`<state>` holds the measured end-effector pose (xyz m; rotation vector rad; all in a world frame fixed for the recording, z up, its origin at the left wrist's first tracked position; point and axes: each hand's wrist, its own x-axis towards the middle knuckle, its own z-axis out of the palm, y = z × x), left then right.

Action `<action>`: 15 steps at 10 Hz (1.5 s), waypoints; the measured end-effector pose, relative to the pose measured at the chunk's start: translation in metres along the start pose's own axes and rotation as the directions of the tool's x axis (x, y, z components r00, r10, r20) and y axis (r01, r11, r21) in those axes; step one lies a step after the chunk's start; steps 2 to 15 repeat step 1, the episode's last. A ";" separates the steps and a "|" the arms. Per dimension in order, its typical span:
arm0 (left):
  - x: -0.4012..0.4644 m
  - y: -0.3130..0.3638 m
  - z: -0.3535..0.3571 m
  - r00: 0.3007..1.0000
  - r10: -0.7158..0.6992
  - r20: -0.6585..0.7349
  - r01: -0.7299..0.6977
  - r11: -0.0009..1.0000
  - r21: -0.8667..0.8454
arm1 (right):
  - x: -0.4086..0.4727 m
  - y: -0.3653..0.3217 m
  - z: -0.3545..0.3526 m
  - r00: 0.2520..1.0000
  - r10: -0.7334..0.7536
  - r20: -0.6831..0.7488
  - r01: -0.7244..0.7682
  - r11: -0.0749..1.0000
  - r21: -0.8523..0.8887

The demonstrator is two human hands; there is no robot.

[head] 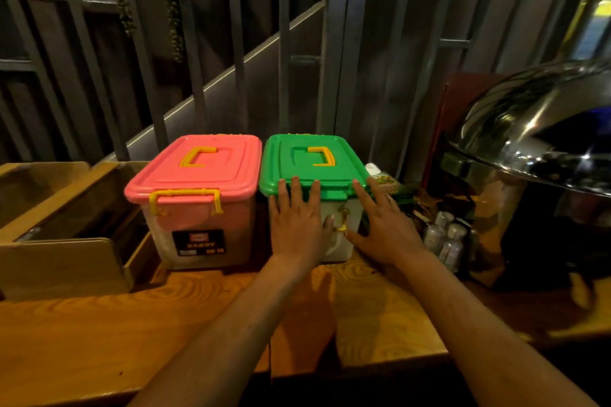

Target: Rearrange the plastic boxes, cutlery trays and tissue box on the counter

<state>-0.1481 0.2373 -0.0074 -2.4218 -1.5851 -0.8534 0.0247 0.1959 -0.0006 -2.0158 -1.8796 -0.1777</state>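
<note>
Two clear plastic boxes stand side by side at the back of the wooden counter. The left one has a pink lid with yellow handle and clasp; the right one has a green lid. My left hand lies flat against the front of the green-lidded box, fingers spread onto the lid edge. My right hand rests open against the box's front right corner, index finger touching the lid. A tissue box with a green pattern sits just right of that box, partly hidden.
Wooden cutlery trays stand at the left of the counter. Small shakers cluster right of the green-lidded box. A large steel chafing dish with domed lid fills the right side. Dark metal railings rise behind.
</note>
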 end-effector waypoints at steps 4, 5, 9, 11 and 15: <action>-0.007 0.024 -0.005 0.995 0.104 0.007 -0.104 0.994 -0.022 | -0.019 0.016 -0.014 1.000 0.019 -0.020 -0.021 0.997 -0.076; -0.007 0.024 -0.005 0.995 0.104 0.007 -0.104 0.994 -0.022 | -0.019 0.016 -0.014 1.000 0.019 -0.020 -0.021 0.997 -0.076; -0.007 0.024 -0.005 0.995 0.104 0.007 -0.104 0.994 -0.022 | -0.019 0.016 -0.014 1.000 0.019 -0.020 -0.021 0.997 -0.076; -0.007 0.024 -0.005 0.995 0.104 0.007 -0.104 0.994 -0.022 | -0.019 0.016 -0.014 1.000 0.019 -0.020 -0.021 0.997 -0.076; -0.007 0.024 -0.005 0.995 0.104 0.007 -0.104 0.994 -0.022 | -0.019 0.016 -0.014 1.000 0.019 -0.020 -0.021 0.997 -0.076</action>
